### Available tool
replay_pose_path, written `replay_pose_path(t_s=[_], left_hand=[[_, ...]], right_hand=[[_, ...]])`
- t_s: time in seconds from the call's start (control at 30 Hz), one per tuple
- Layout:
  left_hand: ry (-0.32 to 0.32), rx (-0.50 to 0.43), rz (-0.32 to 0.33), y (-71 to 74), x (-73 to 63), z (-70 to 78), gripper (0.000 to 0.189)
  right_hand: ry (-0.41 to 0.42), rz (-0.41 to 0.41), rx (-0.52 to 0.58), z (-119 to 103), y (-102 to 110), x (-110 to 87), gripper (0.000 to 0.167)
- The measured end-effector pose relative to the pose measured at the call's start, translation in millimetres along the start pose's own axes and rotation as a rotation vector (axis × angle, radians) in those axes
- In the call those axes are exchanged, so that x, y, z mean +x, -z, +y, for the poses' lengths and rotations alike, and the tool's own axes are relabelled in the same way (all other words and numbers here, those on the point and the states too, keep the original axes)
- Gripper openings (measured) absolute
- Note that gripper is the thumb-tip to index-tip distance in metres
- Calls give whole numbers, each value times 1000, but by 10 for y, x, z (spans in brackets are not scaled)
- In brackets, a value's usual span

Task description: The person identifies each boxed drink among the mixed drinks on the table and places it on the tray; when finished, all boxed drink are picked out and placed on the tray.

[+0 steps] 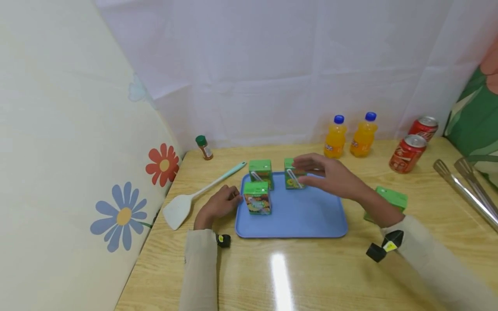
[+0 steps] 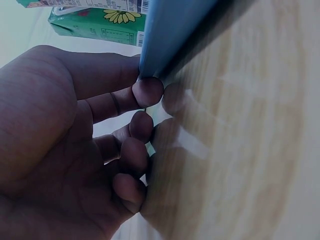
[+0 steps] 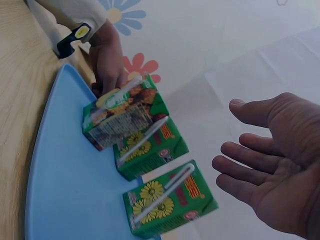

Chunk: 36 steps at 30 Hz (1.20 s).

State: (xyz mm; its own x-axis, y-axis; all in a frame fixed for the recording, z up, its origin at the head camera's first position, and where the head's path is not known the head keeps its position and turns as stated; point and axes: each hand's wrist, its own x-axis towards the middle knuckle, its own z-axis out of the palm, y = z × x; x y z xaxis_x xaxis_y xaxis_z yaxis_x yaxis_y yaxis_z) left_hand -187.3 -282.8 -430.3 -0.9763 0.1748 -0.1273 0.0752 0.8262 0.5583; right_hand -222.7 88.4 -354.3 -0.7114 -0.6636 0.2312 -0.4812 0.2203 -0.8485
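A blue tray (image 1: 299,218) lies on the wooden table with three green drink cartons on its surface. The front-left carton (image 1: 257,203) stands before the back-left carton (image 1: 266,169), and the back-right carton (image 1: 289,178) is apart from them. My left hand (image 1: 222,202) pinches the tray's left edge between thumb and index finger; its other fingertips touch the table. Beside the back-right carton is my right hand (image 1: 330,176), fingers extended and holding nothing. In the right wrist view a gap shows between that hand (image 3: 280,160) and the carton (image 3: 172,200).
Right of the tray, a green carton (image 1: 393,198) is partly hidden by my right forearm. A white spatula (image 1: 178,211) and a spice jar (image 1: 204,148) are left. Orange drink bottles (image 1: 335,138), red cans (image 1: 407,154) and metal tongs (image 1: 467,194) stand or lie behind and right.
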Motion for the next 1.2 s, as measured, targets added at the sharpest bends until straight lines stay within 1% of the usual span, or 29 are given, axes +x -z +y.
replay_pose_path(t_s=[0.13, 0.3, 0.4, 0.57, 0.73, 0.97, 1.07, 1.2], left_hand=[[2, -5, 2, -1, -3, 7, 16], [-5, -12, 4, 4, -22, 38, 16], [-2, -13, 11, -2, -27, 37, 16], [-5, -8, 25, -18, -27, 20, 14], [-2, -18, 28, -26, -30, 23, 13], [14, -10, 22, -27, -28, 30, 14], [15, -8, 19, -24, -24, 17, 15], [16, -9, 24, -23, -20, 11, 16]], right_hand=[[-49, 26, -16, 21, 120, -155, 52], [-149, 79, -46, 27, 269, -364, 53], [-188, 111, -42, 28, 361, -491, 50], [-206, 138, -91, 82, 510, -700, 44], [-237, 167, -122, 162, 630, -873, 44], [-230, 225, -187, 257, 749, -1137, 42], [-250, 241, -210, 286, 791, -1215, 42], [-293, 244, -218, 327, 825, -1298, 44]])
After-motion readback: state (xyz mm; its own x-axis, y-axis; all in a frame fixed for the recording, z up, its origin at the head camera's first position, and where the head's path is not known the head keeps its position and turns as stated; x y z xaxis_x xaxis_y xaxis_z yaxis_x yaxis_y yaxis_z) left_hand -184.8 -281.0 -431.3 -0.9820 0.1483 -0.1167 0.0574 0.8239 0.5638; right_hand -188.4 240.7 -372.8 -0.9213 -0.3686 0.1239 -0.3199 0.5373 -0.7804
